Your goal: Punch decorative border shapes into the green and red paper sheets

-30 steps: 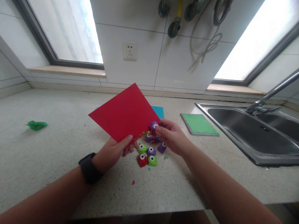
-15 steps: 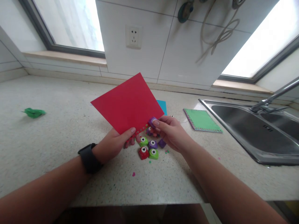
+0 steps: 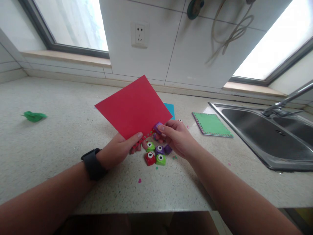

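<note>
A sheet of red paper [image 3: 133, 106] is tilted above the counter, with a row of small punched holes along its near edge. My left hand [image 3: 122, 145] pinches its lower left edge, thumb on top. In my right hand [image 3: 176, 135] is a purple craft punch [image 3: 156, 127], seated on the paper's near edge with my thumb on its button. Under and in front of the paper lie more punches: a red one [image 3: 150, 159], two green ones, the nearer [image 3: 160, 160] beside the red, and purple ones, one [image 3: 159, 150] in the middle.
A green paper stack [image 3: 212, 124] with punched edges lies to the right, by the steel sink [image 3: 246, 130]. Blue paper [image 3: 170, 110] shows behind the red sheet. Crumpled green material [image 3: 34, 116] sits far left. Tiny paper cut-outs, including a pink one [image 3: 140, 180], dot the counter.
The punch in my right hand has shifted slightly left along the paper's near edge. My left hand keeps its hold on the sheet.
</note>
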Available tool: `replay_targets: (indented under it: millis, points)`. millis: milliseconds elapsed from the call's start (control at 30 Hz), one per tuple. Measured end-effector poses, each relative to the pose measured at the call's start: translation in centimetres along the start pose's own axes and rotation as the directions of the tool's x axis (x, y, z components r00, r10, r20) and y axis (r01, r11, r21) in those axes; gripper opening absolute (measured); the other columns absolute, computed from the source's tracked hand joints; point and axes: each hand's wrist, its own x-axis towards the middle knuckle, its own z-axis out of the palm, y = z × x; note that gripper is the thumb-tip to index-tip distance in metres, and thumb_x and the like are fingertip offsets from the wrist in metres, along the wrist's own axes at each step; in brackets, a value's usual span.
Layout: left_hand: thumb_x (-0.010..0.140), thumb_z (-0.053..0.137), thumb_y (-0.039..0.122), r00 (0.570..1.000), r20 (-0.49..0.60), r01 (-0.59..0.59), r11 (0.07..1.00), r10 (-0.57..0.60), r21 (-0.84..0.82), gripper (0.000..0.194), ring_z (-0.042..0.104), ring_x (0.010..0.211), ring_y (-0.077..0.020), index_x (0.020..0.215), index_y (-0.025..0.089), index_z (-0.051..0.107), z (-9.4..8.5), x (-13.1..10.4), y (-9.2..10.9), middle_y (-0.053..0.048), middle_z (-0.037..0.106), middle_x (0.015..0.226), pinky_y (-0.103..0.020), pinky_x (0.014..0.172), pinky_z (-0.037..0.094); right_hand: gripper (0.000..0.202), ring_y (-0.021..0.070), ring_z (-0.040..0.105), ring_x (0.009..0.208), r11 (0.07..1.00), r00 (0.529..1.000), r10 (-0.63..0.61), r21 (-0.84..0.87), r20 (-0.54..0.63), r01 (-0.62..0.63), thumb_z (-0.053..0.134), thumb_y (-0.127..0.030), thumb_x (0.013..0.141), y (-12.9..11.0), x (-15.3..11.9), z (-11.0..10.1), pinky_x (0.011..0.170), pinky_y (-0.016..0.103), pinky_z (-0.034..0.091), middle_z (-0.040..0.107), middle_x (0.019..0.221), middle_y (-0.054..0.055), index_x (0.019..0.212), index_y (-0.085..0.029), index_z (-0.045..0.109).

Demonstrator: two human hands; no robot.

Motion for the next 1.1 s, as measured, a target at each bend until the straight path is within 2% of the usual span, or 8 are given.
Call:
replay_targets:
  millis: [567, 1100]
  points:
    - [0.09, 0.058, 0.048, 1.0, 0.013, -0.001, 1.0, 0.001, -0.002, 0.038, 0.051, 0.054, -0.0116, 0.076, 0.014, 0.067, 0.1, -0.05, 0.21, -0.004, 0.066, 0.067, -0.025, 0.051, 0.042, 0.029, 0.0113, 0.061, 0.063, 1.0, 1.0, -0.011, -0.025, 0.011, 0.011, 0.082, -0.042, 0.081, 0.39, 0.17, -0.38, 0.057, 0.024, 0.047, 0.068, 0.076, 0.002, 0.09, -0.017, 0.071]
    - [0.091, 0.058, 0.048, 1.0, 0.024, -0.009, 1.0, 0.009, -0.008, 0.037, 0.052, 0.055, -0.0122, 0.078, 0.014, 0.067, 0.07, -0.09, 0.09, -0.003, 0.066, 0.067, -0.025, 0.051, 0.042, 0.027, 0.0107, 0.06, 0.061, 1.0, 1.0, -0.023, -0.002, 0.009, 0.023, 0.082, -0.039, 0.079, 0.14, 0.16, 0.04, 0.055, 0.023, 0.049, 0.065, 0.072, 0.001, 0.086, -0.017, 0.068]
